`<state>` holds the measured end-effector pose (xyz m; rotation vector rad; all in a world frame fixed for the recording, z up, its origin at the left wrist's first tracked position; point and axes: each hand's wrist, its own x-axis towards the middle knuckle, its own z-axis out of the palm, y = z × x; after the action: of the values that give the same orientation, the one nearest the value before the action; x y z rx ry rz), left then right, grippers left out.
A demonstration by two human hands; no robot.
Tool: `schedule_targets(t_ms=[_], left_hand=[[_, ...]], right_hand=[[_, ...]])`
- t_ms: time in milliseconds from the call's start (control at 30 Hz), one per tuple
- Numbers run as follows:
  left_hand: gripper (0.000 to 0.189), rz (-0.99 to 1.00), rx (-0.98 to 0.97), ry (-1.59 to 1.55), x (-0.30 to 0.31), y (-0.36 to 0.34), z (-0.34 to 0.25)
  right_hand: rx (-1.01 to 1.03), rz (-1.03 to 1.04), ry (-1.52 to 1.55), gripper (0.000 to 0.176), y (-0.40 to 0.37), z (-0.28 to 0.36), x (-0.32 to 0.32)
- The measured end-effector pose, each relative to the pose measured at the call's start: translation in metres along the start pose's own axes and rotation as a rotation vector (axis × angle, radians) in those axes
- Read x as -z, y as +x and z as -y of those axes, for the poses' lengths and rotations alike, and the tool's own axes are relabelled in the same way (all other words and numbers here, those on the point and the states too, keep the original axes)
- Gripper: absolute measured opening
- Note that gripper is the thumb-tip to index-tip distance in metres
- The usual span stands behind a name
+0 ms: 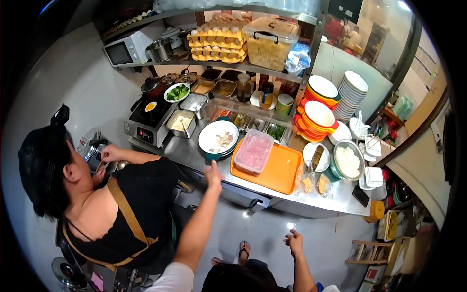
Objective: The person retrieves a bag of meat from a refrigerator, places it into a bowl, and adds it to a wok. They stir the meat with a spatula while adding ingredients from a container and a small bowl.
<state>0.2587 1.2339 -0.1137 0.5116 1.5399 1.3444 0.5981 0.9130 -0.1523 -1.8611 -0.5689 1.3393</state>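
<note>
a: head view, where's the left hand (212,171)?
b: at the front edge of the steel counter (187,150), just below the white plate (219,137) of food bits, not touching it. fingers look pressed together, empty.
a: the right hand (293,241)?
b: low over the floor (272,228), fingers loosely curled, holding nothing.
a: beside the plate?
b: a pink-filled tub (254,151) on an orange tray (279,173).

Head cam – fisheye, looks fwd/down over counter (187,148) – mid-range.
</note>
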Motion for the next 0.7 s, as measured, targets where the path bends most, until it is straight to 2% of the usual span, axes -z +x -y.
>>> schedule_targets(t_ms=[33,67,133,167,200,300,333,400,467,533,600,700], left_hand=[[0.039,-0.193,0.051,0.073,-0.017,0.024,-0.014],[0.045,-0.384,0.106,0.149,-0.03,0.041,-0.023],[0.049,-0.288,0.237,0.134,-0.033,0.072,-0.034],[0.047,-0.125,0.29,0.039,-0.027,0.084,-0.033],[0.041,-0.158,0.213,0.065,-0.031,0.066,-0.048],[0.036,-0.172,0.372,0.062,-0.038,0.07,-0.072],[0.036,-0.085,0.362,0.102,-0.034,0.082,-0.069],[0.032,-0.048,0.316,0.065,-0.031,0.101,-0.07],[0.029,-0.143,0.349,0.043,-0.039,0.094,-0.089],[0.028,-0.102,0.282,-0.001,-0.039,0.074,-0.103],[0.026,-0.147,0.244,-0.017,-0.044,0.043,-0.117],[0.025,0.061,0.191,0.02,-0.031,0.012,-0.113]], right_hand=[[-0.031,-0.017,0.015,0.044,-0.002,-0.001,0.009],[-0.067,-0.038,0.031,0.043,-0.006,-0.005,0.018],[-0.081,-0.05,0.05,0.039,-0.011,-0.024,0.032],[-0.109,-0.078,0.07,0.036,-0.018,-0.031,0.037],[-0.115,-0.085,0.066,0.036,-0.024,-0.04,0.042],[-0.244,-0.115,0.084,0.035,-0.039,-0.063,0.051],[-0.288,-0.092,0.074,0.034,-0.043,-0.07,0.054],[-0.334,-0.067,0.067,0.033,-0.042,-0.079,0.058],[-0.357,-0.064,0.038,0.033,-0.04,-0.088,0.059],[-0.339,-0.037,0.034,0.032,-0.035,-0.09,0.059],[-0.309,-0.011,0.035,0.032,-0.03,-0.082,0.054],[-0.259,0.055,-0.021,0.033,-0.027,-0.051,0.037]])
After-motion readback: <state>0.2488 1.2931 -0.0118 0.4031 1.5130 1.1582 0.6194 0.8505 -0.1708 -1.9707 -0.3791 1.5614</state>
